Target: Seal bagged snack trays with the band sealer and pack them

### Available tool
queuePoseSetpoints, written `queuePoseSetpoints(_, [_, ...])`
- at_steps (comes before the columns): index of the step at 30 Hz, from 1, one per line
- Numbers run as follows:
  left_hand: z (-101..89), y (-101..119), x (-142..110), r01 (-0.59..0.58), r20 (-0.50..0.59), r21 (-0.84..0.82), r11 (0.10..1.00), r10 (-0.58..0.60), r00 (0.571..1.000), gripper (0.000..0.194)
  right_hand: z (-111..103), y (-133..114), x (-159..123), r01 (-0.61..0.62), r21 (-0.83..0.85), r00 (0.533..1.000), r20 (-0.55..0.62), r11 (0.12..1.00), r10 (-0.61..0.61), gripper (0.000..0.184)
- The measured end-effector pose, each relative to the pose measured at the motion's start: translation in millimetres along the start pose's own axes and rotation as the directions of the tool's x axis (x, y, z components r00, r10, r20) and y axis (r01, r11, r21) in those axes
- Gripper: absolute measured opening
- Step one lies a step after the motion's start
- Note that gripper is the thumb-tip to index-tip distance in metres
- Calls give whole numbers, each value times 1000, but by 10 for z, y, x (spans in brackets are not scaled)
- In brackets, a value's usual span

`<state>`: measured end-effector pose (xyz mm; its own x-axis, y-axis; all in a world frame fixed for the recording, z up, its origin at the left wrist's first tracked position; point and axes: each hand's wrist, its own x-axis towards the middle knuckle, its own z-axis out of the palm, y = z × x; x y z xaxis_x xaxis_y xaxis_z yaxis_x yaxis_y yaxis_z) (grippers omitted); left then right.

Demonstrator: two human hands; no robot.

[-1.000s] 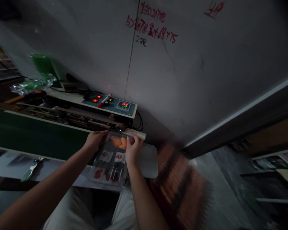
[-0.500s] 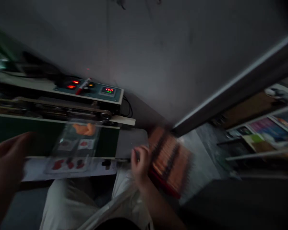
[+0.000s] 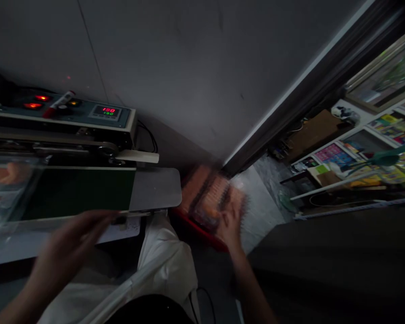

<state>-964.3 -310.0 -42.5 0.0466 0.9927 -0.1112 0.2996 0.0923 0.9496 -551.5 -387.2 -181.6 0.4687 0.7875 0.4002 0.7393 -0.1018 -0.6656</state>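
Over the near edge of the green belt [image 3: 87, 193], in the head view, the left hand [image 3: 70, 243] reaches with fingers extended and released, while the clear packet [image 3: 6, 193] lies well apart from its fingertips, towards the belt's left end and overhanging the near edge. Beyond the belt's right end, the right hand [image 3: 232, 225] has its bent fingers at the stacked packets [image 3: 207, 198] in the red crate [image 3: 219, 244], near its right side; blur hides whether they grasp one.

packet [image 3: 7, 198] — glossy clear plastic | belt [image 3: 84, 189] — matt | end plate [image 3: 157, 189]: smooth | trousers [image 3: 170, 263]: cloth
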Motion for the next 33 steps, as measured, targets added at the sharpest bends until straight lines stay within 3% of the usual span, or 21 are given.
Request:
queuePoseSetpoints(2, [442, 291, 109, -154, 164, 69, 986, 141, 976, 45, -458, -333, 338, 38, 230, 999, 26, 972, -45, 24])
queuePoseSetpoints(4, [868, 608, 262, -234, 338, -58, 971, 239, 910, 74, -869, -765, 659, 115, 346, 982, 100, 931, -158, 17])
queuePoseSetpoints(6, [1176, 863, 411, -209, 458, -263, 942, 313, 832, 94, -1102, -1199, 908, 188, 445, 953, 133, 876, -272, 11])
queuePoseSetpoints(8, [1307, 990, 524, -101, 510, -402, 910, 314, 801, 86, -1091, -1529, 1071, 191, 552, 919, 189, 812, -345, 13])
queuePoseSetpoints(10, [1267, 976, 590, -21, 477, -426, 905, 244, 844, 60, -853, -1705, 1166, 101, 657, 934, 196, 747, -299, 17])
queuePoseSetpoints(13, [1021, 799, 625, 29, 270, -400, 916, 88, 959, 45, -239, -1778, 1205, -84, 830, 995, 95, 552, 8, 34])
queuePoseSetpoints(14, [924, 734, 632, 64, 217, -405, 912, 28, 976, 47, -12, -1790, 1186, -155, 864, 988, 133, 479, 80, 42])
queuePoseSetpoints(16, [745, 630, 660, 129, 163, -426, 895, -65, 985, 52, 420, -1836, 1096, -299, 867, 953, 294, 399, 75, 54])
queuePoseSetpoints(18, [600, 560, 716, 144, 134, -439, 887, -94, 987, 55, 784, -1915, 968, -361, 835, 922, 387, 415, 22, 61])
queuePoseSetpoints(22, [388, 425, 893, 150, 42, -528, 836, -151, 988, 58, 1245, -2087, 778, -215, 843, 972, 235, 492, 23, 66])
queuePoseSetpoints(26, [242, 259, 1052, 166, -47, -569, 805, -233, 971, 53, 1416, -2166, 727, -85, 785, 991, 133, 613, -33, 45])
queuePoseSetpoints(28, [194, 198, 1104, 209, -22, -582, 786, -272, 962, 51, 1450, -2167, 719, -30, 727, 995, 90, 686, -52, 33])
queuePoseSetpoints(31, [153, 157, 1154, 289, 58, -595, 750, -318, 946, 45, 1487, -2133, 722, 27, 661, 997, 39, 750, -70, 32])
queuePoseSetpoints(33, [147, 154, 1180, 284, 36, -591, 755, -326, 945, 38, 1509, -2098, 734, 37, 634, 997, 30, 773, -73, 35])
